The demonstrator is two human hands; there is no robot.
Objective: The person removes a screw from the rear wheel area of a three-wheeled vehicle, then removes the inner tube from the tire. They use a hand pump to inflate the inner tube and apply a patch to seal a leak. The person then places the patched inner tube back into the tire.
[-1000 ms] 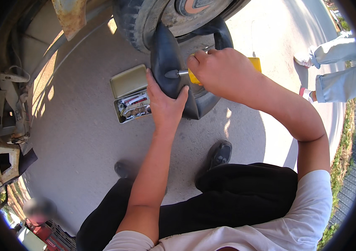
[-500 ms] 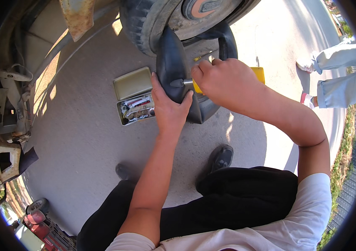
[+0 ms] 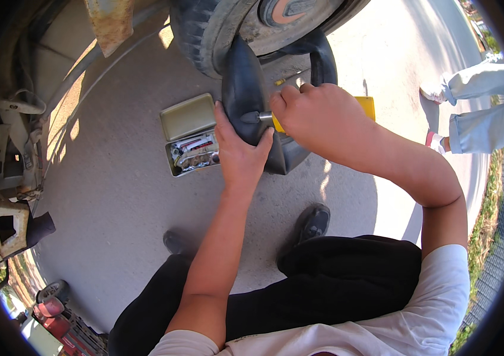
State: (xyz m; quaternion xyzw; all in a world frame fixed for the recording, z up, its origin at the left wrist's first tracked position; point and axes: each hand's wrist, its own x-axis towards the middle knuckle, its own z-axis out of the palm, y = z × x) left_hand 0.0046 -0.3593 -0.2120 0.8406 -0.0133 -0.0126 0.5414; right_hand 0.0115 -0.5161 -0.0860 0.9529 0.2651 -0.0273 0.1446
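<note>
my grey tip rests on black rubber, with the work seemingly midway.
my left hand [image 3: 240,155] is clamped on the near stretch of the inner tube [image 3: 243,77], thumb and fingers spread across it; my right hand [image 3: 324,113] is wrapped round a yellow-handled tool [image 3: 277,123] with a smooth, tapered tip. the tube loops out, near me, from the ridged, dusty tyre [image 3: 195,37], its far part not free. how much rubbing remains i can't tell. left, an open metal tin [image 3: 188,117] shows small parts.
</note>
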